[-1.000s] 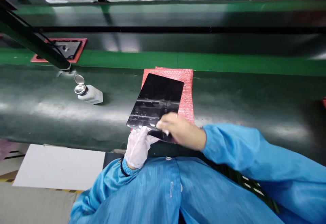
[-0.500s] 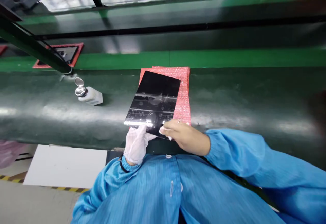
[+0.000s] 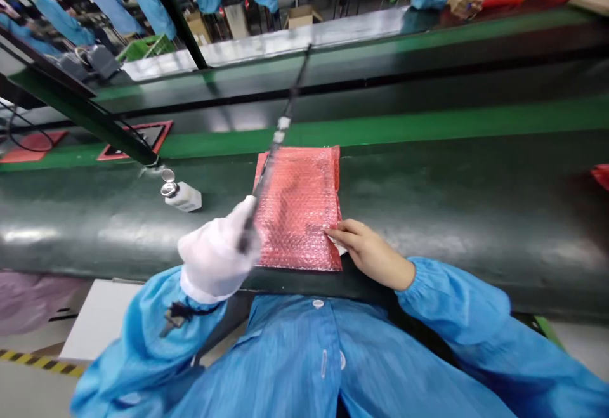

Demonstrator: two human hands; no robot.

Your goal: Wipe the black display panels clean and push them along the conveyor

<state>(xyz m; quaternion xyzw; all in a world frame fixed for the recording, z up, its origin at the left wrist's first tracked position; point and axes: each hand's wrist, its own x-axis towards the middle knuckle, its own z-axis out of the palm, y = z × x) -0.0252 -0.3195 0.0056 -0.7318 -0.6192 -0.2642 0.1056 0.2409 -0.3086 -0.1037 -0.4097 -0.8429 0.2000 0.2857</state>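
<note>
My gloved left hand grips the near edge of a thin black glass panel. The panel is raised and turned edge-on, so it shows only as a dark sliver slanting up and away. Beneath it a pink bubble-wrap sheet lies flat on the dark green bench. My bare right hand rests at the sheet's near right edge with its fingers pressed together on a small white wipe, of which only a bit shows.
A white bottle with a metal flip cap stands left of the sheet. A black slanted post comes down behind it. A red-framed tray lies on the green conveyor. Several people in blue coats work beyond.
My left hand has lifted the black panel off the bubble wrap and tipped it edge-on. My right hand has slid off the panel to the sheet's right edge. The view has tilted up.
</note>
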